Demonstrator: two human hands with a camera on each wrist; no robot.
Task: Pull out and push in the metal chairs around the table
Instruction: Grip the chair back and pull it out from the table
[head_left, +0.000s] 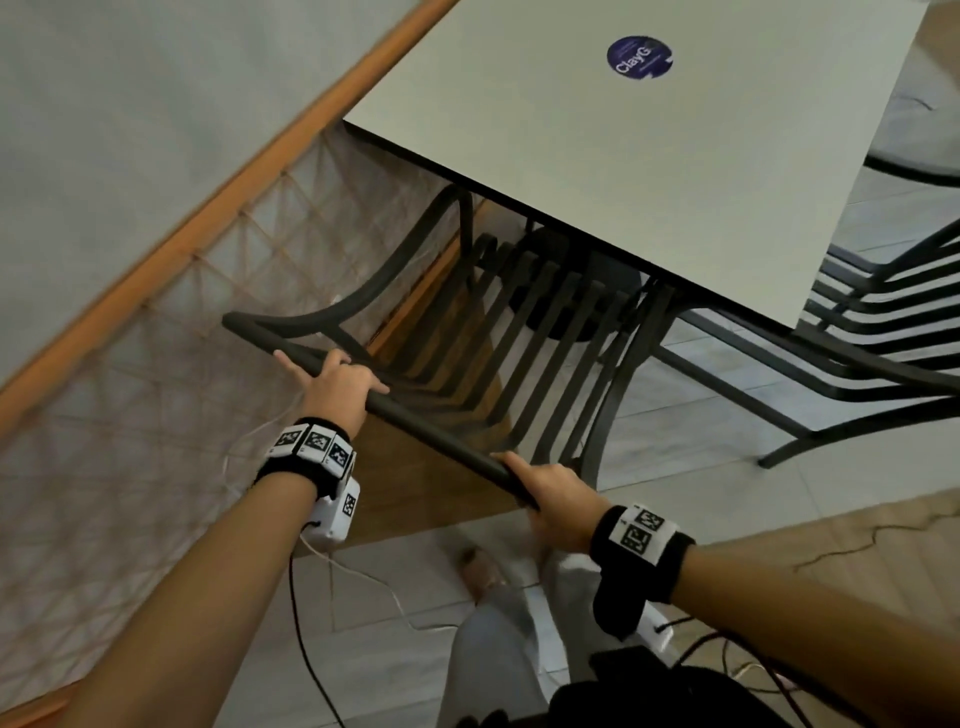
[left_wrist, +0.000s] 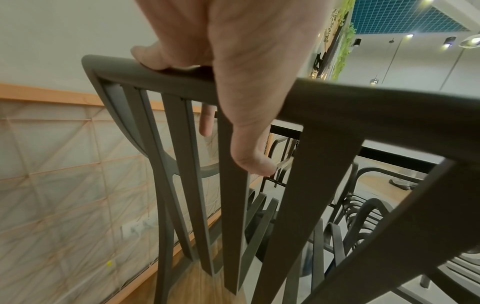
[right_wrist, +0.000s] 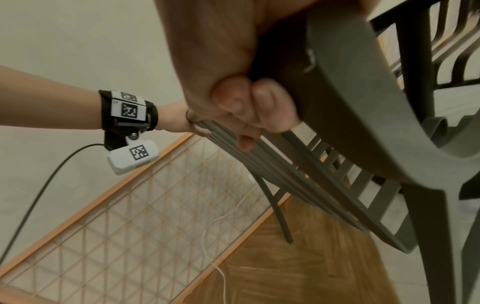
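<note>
Both hands gripped the top rail of a dark metal chair (head_left: 519, 332) whose slatted seat sat partly under the near edge of the pale bench (head_left: 649, 171). The left hand (head_left: 337, 382) held the rail toward 9 o'clock, its fingers (left_wrist: 207, 121) wrapped over the bar and the thumb down a back slat. The right hand (head_left: 556, 493) held the rail's end at about 5 o'clock, its fingers (right_wrist: 270, 102) curled tight round it. A second metal chair (head_left: 878, 312) stood at 3 o'clock, beside the bench corner.
</note>
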